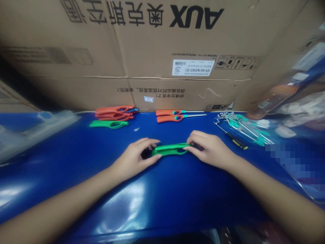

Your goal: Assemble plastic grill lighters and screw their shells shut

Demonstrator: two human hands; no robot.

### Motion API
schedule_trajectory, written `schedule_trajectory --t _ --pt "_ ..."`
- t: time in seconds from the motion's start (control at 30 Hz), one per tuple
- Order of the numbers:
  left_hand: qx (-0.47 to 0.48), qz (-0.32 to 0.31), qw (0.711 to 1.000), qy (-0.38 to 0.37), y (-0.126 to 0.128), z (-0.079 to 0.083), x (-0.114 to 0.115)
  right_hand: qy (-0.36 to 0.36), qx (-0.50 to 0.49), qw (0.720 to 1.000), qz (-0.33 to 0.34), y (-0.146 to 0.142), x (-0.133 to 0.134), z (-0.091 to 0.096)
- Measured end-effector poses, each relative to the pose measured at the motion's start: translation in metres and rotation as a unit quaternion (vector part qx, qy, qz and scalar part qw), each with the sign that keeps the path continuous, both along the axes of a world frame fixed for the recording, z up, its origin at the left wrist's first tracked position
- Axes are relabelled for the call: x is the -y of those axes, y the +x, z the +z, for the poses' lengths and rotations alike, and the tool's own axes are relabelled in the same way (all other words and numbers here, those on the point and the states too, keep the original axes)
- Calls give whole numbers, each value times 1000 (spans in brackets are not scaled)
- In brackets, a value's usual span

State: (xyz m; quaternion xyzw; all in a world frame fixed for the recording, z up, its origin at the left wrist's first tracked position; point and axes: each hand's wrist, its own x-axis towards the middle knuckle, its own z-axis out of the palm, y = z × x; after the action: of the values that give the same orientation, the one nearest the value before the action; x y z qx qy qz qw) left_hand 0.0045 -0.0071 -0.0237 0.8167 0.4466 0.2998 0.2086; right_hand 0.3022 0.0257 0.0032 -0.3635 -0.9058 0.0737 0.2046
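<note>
Plainly, the green shell [167, 149] lies between the two hands, lengthwise from one to the other, above the middle of the blue table [177, 193]. The left hand [137, 154] has its wide left end, with the thumb along the near edge and the fingertips at the far edge, so that end sits in the mouth of the grip rather than deep in the palm. The right hand [213, 149] pinches the narrow right end, just past the looped opening, between thumb and bent forefinger. Both grips are closed on the shell, and its middle stretch is uncovered; whether its underside touches the table cannot be told

Beyond the left hand, a second green shell [109, 124] lies just in front of some red shells [114, 116]. Two orange lighters [165, 119] lie behind the held shell, near the box [101, 67]. Past the right hand are a screwdriver [236, 140] and a heap of rods [248, 127]
</note>
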Motion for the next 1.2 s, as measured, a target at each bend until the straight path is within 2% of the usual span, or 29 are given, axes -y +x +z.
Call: schedule_trajectory --t 0.27,0.43,0.53,0.67,0.73,1.03,1.2 --pt "-5 3 1000 6 0 0 -2 34 43 999 3 0 1 1" --pt "-3 2 1000 15 0 0 -2 26 -41 998 -41 1 0 5" --pt "2 0 1000 17 -1 -1 -2 7 -63 998 -25 3 0 10" --pt "10 -8 1000 10 0 -2 -2 -47 18 996 79 0 7 12" --pt "12 -10 1000 10 1 -2 -2 -62 53 992 101 -4 11 10" --pt "1 -18 999 37 2 1 0 -41 118 990 63 -5 7 2" --pt "-31 -92 992 76 2 9 5 -44 110 991 69 -3 7 5"
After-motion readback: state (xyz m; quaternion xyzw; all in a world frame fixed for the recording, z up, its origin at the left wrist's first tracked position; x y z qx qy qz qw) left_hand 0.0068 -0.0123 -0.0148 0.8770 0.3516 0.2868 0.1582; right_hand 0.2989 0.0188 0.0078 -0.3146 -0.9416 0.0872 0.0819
